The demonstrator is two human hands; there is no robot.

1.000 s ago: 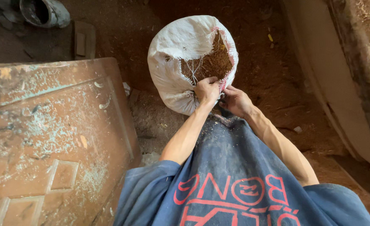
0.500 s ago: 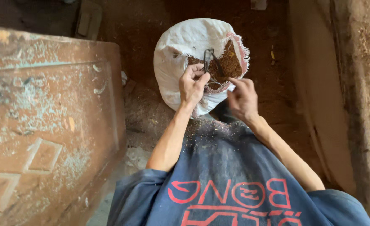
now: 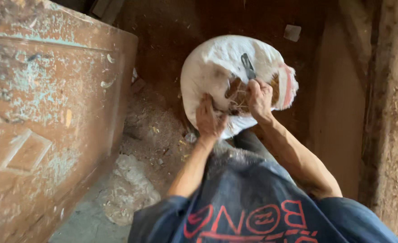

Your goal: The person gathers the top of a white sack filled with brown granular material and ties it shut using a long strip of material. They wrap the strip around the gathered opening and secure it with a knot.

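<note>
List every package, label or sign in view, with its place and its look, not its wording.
White woven sack: on the dirt floor ahead, bulging, brown fill at its mouth, pink-red band on the right edge; left hand and right hand grip the mouth.
Small pale square scrap: floor beyond the sack; unclear.
No screens or signs.

Bulging white woven sack on the dirt floor, pink-striped mouth open, brown fill showing

Both forearms extend forward from short blue sleeves, bare, converging ahead of the torso. Left hand: fingers curled closed in a grip, knuckles up, wrist straight. Right hand: set slightly further forward, fist clenched, wrist bent inward. Hands near, not touching.
</note>
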